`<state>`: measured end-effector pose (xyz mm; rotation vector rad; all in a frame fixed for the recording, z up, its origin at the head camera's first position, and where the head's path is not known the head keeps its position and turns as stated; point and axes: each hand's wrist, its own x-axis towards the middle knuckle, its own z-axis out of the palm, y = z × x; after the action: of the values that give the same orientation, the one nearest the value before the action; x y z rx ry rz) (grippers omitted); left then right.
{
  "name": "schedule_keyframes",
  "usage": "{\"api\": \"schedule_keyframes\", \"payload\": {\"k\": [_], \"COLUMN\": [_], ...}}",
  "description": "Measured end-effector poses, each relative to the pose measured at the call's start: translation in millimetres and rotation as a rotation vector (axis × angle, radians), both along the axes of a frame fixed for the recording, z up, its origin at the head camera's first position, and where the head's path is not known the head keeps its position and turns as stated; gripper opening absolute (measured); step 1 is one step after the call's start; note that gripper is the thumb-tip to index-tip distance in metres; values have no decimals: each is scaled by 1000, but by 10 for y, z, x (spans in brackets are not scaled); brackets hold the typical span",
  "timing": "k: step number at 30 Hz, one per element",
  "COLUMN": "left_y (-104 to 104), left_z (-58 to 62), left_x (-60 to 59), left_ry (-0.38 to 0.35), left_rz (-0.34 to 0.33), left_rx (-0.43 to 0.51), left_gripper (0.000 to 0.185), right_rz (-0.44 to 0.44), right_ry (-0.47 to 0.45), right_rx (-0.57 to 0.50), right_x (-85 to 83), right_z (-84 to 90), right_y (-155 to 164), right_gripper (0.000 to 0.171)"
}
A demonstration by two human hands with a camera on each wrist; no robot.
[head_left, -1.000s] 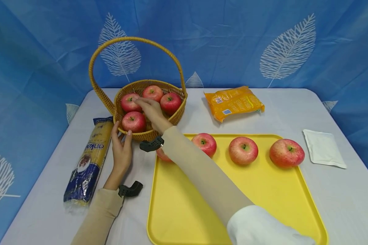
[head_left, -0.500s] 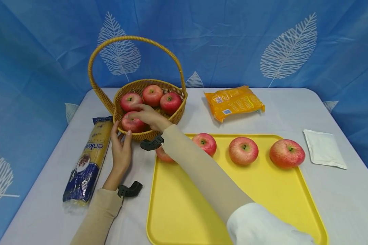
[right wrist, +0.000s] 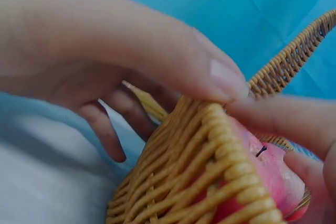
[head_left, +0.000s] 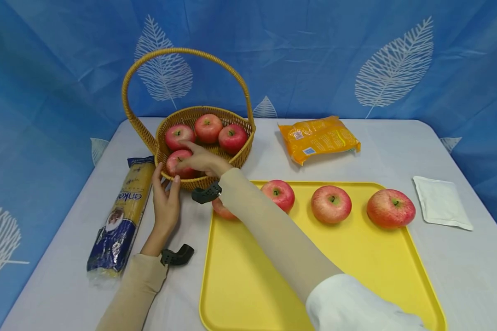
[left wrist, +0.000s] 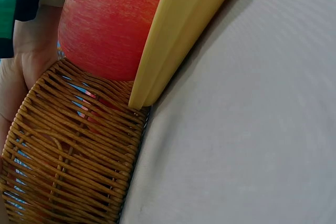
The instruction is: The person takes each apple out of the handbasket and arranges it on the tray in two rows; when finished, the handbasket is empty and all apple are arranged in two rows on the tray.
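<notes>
**Here, a right hand (head_left: pixel 206 160) grasps the front apple (head_left: pixel 175 159) in a wicker basket (head_left: pixel 243 158)**

The front apple sits inside the basket, at its near-left end. The right thumb lies over it and the index finger reaches behind it; how firmly they squeeze cannot be told. The left hand (head_left: pixel 166 202), outside the basket's near-left corner, rests thumb and finger against the rim without clenching.

A sudden sideways push could knock this apple into the three other apples (head_left: pixel 208 128) in the basket and bruise them. If the smooth skin slips from the fingers, it could roll toward the basket's middle. Leaning hard on the near rim could tip the basket, should the left hand's touch be too light.

A tall handle (head_left: pixel 186 51) arches over the basket and might catch a hand lifted carelessly. The right forearm (head_left: pixel 269 234) passes in front of the basket, partly hiding a tray apple (head_left: pixel 222 211) just beside its near wall. That one and three more apples (head_left: pixel 331 204) occupy a yellow tray (head_left: pixel 240 280), in front and to the right of the basket. Left of the basket lies a long blue-and-gold packet (head_left: pixel 118 220); to its right, an orange packet (head_left: pixel 320 138); well apart, farther right, a white pouch (head_left: pixel 442 202).
</notes>
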<state>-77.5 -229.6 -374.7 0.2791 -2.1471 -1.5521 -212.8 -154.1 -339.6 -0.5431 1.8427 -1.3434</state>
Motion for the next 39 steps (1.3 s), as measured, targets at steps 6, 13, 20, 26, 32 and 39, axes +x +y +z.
{"api": "schedule_keyframes", "payload": {"k": [6, 13, 20, 26, 32, 39], "left_y": [4, 24, 22, 14, -1, -6], "left_z": [11, 16, 24, 21, 21, 29], "left_x": [8, 2, 1, 4, 5, 5], "left_ry": [-1, 6, 2, -1, -3, -11], "left_rz": [1, -6, 2, -6, -2, -4], "left_rx": [-8, -14, -18, -22, -24, -21], "left_gripper": [56, 56, 56, 56, 57, 56], "right_rz": [36, 47, 51, 42, 56, 60], "right_ry": [60, 115, 133, 135, 124, 171], "right_rx": [5, 73, 62, 69, 69, 98], "right_x": [27, 1, 9, 19, 6, -5], "right_z": [5, -23, 6, 7, -12, -14], "right_y": [18, 15, 21, 15, -11, -28], "right_gripper": [75, 74, 72, 71, 67, 69]}}
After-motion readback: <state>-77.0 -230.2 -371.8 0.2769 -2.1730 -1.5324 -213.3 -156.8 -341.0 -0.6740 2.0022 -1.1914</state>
